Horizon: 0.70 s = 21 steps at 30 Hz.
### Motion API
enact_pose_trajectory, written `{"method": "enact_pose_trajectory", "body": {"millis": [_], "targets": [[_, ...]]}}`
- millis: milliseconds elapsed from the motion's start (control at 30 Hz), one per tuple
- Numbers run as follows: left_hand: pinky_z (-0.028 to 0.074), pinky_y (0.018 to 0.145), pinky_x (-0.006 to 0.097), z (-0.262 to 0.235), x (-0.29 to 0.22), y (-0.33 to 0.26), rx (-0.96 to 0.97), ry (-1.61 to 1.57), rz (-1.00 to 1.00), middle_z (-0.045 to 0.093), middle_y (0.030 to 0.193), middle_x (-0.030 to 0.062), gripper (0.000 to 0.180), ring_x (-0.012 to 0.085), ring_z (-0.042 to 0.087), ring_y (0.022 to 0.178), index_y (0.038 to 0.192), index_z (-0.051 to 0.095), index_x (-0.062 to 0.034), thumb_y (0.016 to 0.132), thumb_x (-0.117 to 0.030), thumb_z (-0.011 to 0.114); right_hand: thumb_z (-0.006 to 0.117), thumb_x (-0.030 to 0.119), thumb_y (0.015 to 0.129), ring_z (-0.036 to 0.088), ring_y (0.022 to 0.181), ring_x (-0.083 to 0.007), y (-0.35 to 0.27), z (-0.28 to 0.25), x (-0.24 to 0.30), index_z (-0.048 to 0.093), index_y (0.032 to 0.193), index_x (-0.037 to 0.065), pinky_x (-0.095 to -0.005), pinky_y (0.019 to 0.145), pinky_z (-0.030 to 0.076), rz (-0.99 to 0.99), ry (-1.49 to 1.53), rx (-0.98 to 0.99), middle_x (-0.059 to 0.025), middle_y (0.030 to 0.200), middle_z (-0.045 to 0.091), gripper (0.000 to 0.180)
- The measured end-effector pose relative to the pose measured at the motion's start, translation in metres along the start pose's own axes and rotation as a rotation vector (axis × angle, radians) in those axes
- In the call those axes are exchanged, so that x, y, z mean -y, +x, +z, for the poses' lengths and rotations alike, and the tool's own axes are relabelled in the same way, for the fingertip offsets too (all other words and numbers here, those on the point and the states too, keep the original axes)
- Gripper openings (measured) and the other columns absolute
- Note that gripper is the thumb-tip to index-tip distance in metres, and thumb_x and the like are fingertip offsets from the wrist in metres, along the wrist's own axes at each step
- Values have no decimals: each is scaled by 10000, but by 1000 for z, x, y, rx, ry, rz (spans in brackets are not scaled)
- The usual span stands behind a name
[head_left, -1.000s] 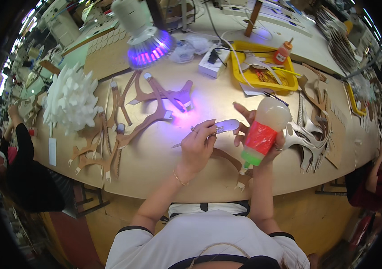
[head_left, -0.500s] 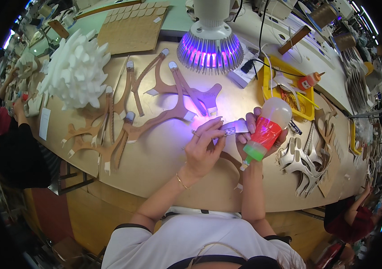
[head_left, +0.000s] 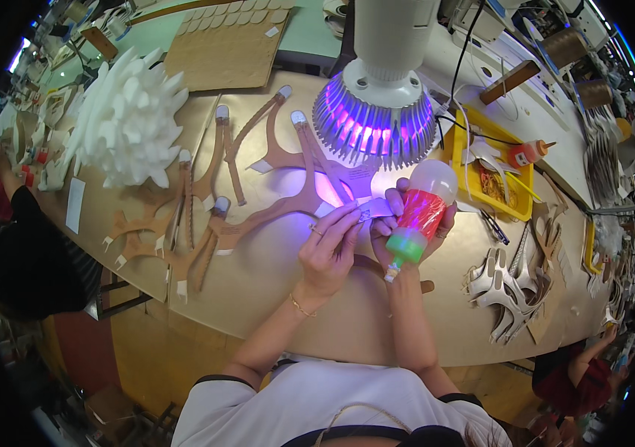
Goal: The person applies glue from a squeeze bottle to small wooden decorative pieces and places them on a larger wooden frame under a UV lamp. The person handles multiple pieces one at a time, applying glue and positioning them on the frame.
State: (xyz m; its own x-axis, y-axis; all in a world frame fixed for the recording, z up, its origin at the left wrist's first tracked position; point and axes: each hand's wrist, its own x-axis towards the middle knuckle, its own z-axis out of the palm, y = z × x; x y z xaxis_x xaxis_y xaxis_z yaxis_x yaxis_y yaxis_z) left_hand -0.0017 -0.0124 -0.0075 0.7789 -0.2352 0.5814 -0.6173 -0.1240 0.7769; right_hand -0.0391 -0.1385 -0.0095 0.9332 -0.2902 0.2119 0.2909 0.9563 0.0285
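Midway through, by the look of it. Left hand (head_left: 328, 249) pinches the left end of a short pale strip (head_left: 372, 209) between thumb and fingertips. Right hand (head_left: 381, 240) is wrapped round a squeeze bottle (head_left: 421, 214), and its fingers also nip the strip's right end. So the strip sits between both hands, over the middle of the counter (head_left: 347, 324), just on the near side of the lamp (head_left: 375, 112). Nozzle points near and slightly left, away from the strip; can't tell if anything is on the strip's face.

Done, as far as I can judge: the brown forked pieces (head_left: 269, 212) lying left, several with pale tips (head_left: 299, 118) on their ends. Left: the strip in hand looks loose, and a curved brown strap (head_left: 368, 263) lies under the hands. The silvery cut pieces (head_left: 509, 287) at right look like separate stock; can't tell their stage.

Materials: brown pieces flat, matt, leathery, Y-shaped; some narrow lengths look braided. Silvery ones smooth, slotted, branching. Strip thin, slightly shiny. Bottle milky and rounded, red wrap crinkled, green collar. Lamp has metal fins, purple glow. Far left, a white clump (head_left: 127, 119) of spiky, foam-like petals. Far right, a yellow plastic tray (head_left: 507, 211), glossy, with a small red bottle (head_left: 527, 153) at its right edge.
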Motion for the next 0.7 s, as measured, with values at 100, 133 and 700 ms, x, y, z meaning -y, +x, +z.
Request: {"method": "enact_pose_trajectory", "body": {"millis": [100, 133, 700], "targets": [[550, 724, 301, -1, 3, 1, -5, 30, -3, 677, 1022, 101, 214, 215, 669, 864, 1028, 682, -25, 817, 11, 679, 511, 603, 849, 570, 786, -286, 1, -1, -3, 433, 1222, -46, -422, 693, 491, -7, -27, -11, -161, 952, 518, 753], [549, 723, 303, -1, 3, 1, -4, 38, -1, 678, 1018, 100, 208, 217, 670, 865, 1025, 683, -25, 820, 9, 676, 509, 607, 848, 570, 782, -286, 1, -1, -3, 436, 1221, -43, -422, 694, 490, -12, -35, -12, -160, 950, 519, 753], [503, 660, 244, 4, -7, 1, 151, -696, -699, 673, 988, 137, 147, 150, 664, 837, 1048, 470, 16, 991, -119, 456, 551, 577, 799, 554, 1021, -332, -92, 17, 46, 517, 1139, -22, -463, 913, 439, -38, -539, -462, -208, 1084, 575, 690]]}}
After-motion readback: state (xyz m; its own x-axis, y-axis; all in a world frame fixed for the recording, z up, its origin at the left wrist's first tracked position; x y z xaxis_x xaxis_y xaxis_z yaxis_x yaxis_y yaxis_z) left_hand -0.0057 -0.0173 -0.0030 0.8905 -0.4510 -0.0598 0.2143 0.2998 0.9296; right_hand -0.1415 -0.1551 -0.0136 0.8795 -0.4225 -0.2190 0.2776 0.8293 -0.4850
